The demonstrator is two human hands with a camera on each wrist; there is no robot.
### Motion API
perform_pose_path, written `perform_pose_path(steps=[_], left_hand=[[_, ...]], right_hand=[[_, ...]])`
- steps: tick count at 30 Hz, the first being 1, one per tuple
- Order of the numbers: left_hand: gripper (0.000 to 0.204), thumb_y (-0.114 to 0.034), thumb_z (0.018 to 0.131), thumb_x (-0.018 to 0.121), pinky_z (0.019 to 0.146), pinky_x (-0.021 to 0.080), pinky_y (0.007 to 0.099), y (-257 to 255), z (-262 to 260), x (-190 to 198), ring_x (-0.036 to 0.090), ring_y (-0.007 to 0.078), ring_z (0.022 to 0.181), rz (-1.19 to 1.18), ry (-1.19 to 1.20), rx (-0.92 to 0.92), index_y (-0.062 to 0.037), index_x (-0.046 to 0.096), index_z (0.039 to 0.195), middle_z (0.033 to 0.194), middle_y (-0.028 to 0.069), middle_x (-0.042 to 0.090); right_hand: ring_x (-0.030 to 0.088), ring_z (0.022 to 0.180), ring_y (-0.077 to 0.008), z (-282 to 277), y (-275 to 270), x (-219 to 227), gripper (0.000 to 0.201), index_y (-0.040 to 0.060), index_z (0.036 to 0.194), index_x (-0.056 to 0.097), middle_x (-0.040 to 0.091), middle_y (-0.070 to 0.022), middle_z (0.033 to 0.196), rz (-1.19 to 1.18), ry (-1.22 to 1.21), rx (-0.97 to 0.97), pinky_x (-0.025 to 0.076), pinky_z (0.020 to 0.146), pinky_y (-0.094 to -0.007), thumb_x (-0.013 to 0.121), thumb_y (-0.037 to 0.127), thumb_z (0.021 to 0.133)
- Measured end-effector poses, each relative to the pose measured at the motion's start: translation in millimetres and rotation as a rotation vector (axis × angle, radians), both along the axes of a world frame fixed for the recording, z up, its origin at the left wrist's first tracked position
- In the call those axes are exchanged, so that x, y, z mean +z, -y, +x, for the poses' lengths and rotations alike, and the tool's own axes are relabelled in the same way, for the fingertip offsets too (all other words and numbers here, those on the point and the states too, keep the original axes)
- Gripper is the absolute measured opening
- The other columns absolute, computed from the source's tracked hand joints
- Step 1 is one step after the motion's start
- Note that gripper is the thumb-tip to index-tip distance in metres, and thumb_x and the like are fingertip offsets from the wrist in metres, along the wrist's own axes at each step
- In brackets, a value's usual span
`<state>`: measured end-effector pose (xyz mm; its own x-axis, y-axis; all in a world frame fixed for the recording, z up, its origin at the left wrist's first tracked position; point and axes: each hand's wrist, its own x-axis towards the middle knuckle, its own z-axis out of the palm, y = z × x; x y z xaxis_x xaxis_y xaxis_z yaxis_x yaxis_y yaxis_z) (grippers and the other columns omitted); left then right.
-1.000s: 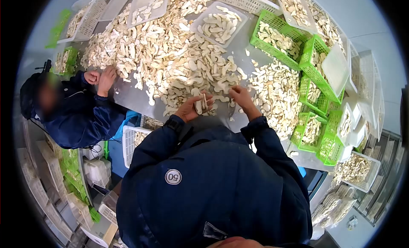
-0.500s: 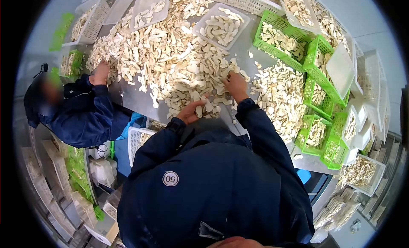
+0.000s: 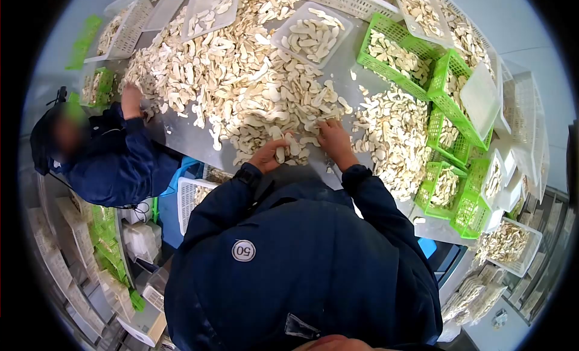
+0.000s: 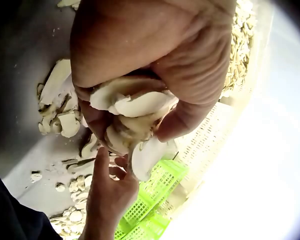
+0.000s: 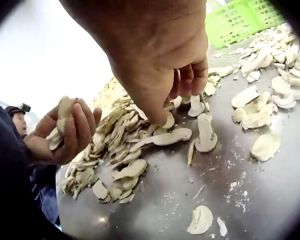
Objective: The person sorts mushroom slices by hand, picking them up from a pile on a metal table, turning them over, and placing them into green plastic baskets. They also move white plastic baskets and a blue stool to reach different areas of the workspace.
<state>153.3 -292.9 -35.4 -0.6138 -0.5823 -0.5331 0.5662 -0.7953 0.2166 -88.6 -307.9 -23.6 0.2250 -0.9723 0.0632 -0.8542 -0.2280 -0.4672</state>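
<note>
Pale dried slices, like mushroom, lie in a large heap (image 3: 241, 79) across the steel table. My left hand (image 3: 267, 156) is at the heap's near edge; in the left wrist view its fingers curl round several slices (image 4: 140, 102). To its right, my right hand (image 3: 338, 143) reaches down at the heap's edge. In the right wrist view, the right hand's (image 5: 160, 65) thumb and fingers are bent down at a slice (image 5: 167, 120); whether they pinch it is partly hidden. A long slice (image 5: 172, 137) lies just below the thumb.
A second pile (image 3: 395, 134) lies to the right, beside green baskets (image 3: 446, 176) holding slices. A clear tray (image 3: 310, 37) of slices stands behind the heap. At the left another person (image 3: 114, 164) has a hand at the heap. A white crate (image 3: 187, 200) sits below the table edge.
My right hand went forward to the heap, then came back slightly toward me. The left hand still holds slices. The other person's visible hand has moved left.
</note>
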Motion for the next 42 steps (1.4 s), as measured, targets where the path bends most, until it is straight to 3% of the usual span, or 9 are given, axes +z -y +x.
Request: perform_pose_path(steps=[6,12,19,21,24,33,36,39,42], left_hand=[[0.041,-0.003,0.089,0.053,0.082,0.054,0.0344,-2,6,-4,0.064,0.0217,0.089,-0.015,0.022,0.01,-0.0066,0.048,0.129,0.103,0.0102,0.061],[0.041,-0.004,0.089,0.052,0.081,0.054,0.0344,-6,5,-15,0.064,0.0214,0.088,0.002,0.057,0.011,-0.0066,0.048,0.13,0.101,0.0096,0.062],[0.041,-0.013,0.092,0.051,0.088,0.052,0.0395,-6,7,-29,0.061,0.0253,0.099,-0.017,0.052,-0.089,-0.006,0.047,0.132,0.119,0.0135,0.058],[0.035,-0.009,0.088,0.055,0.086,0.051,0.0334,-4,1,-14,0.062,0.0188,0.096,0.016,0.096,-0.044,-0.0062,0.054,0.123,0.108,0.0072,0.062],[0.037,-0.006,0.088,0.054,0.089,0.05,0.0332,-5,4,-22,0.06,0.0198,0.1,-0.012,0.068,-0.022,-0.0062,0.053,0.125,0.114,0.0075,0.059],[0.034,-0.006,0.089,0.054,0.085,0.051,0.0343,-2,-2,-9,0.062,0.0222,0.093,0.004,0.083,-0.013,-0.005,0.054,0.123,0.11,0.0081,0.06],[0.033,-0.005,0.088,0.054,0.084,0.052,0.0344,-2,-3,-8,0.063,0.0218,0.091,0.012,0.122,-0.021,-0.0039,0.054,0.121,0.105,0.0084,0.062],[0.032,-0.005,0.088,0.054,0.082,0.052,0.0334,-2,-5,1,0.062,0.0215,0.088,0.028,0.158,-0.014,-0.0025,0.055,0.119,0.102,0.0086,0.062],[0.033,-0.005,0.089,0.053,0.083,0.051,0.0338,-1,0,-23,0.062,0.0218,0.09,0.012,0.118,0.025,-0.0025,0.053,0.122,0.104,0.0092,0.061]], right_hand=[[0.056,0.093,-0.0308,3,6,-10,0.021,0.0084,0.096,0.061,0.058,-0.0103,0.096,-0.029,-0.086,0.028,0.05,0.075,-0.043,0.064,0.016,0.077],[0.06,0.081,-0.0308,-7,4,-18,0.019,0.0038,0.083,0.061,0.061,-0.0122,0.086,0.134,0.127,-0.163,0.05,0.069,-0.041,0.066,0.021,0.077],[0.063,0.062,-0.0149,-28,-6,-30,0.027,0.0003,0.092,0.065,0.068,-0.0103,0.073,0.638,0.584,-0.226,0.05,0.057,-0.0308,0.065,0.027,0.084],[0.063,0.066,-0.0133,-45,-16,-21,0.026,-0.0003,0.092,0.064,0.068,-0.0082,0.078,0.561,0.486,-0.166,0.05,0.059,-0.0286,0.062,0.025,0.086],[0.063,0.065,-0.0171,-74,-28,-2,0.029,0.0021,0.092,0.068,0.068,-0.0098,0.074,0.543,0.571,-0.334,0.049,0.06,-0.0308,0.065,0.029,0.083],[0.056,0.067,-0.0074,-210,-81,55,0.019,0.004,0.088,0.065,0.061,0.0002,0.074,0.531,0.857,-0.77,0.047,0.058,-0.0239,0.061,0.023,0.088],[0.052,0.064,-0.0073,-245,-78,80,0.019,0.004,0.093,0.063,0.061,-0.0005,0.076,0.16,0.999,-0.927,0.042,0.058,-0.0192,0.058,0.022,0.091],[0.049,0.063,-0.0082,-239,-62,103,0.022,0.0046,0.105,0.061,0.057,0.0016,0.081,-0.152,1.338,-1.163,0.041,0.056,-0.0205,0.057,0.022,0.091],[0.051,0.064,-0.0075,-216,-47,76,0.024,0.0025,0.104,0.061,0.058,0.0002,0.08,0.022,1.2,-1.066,0.041,0.055,-0.0207,0.058,0.022,0.091]])
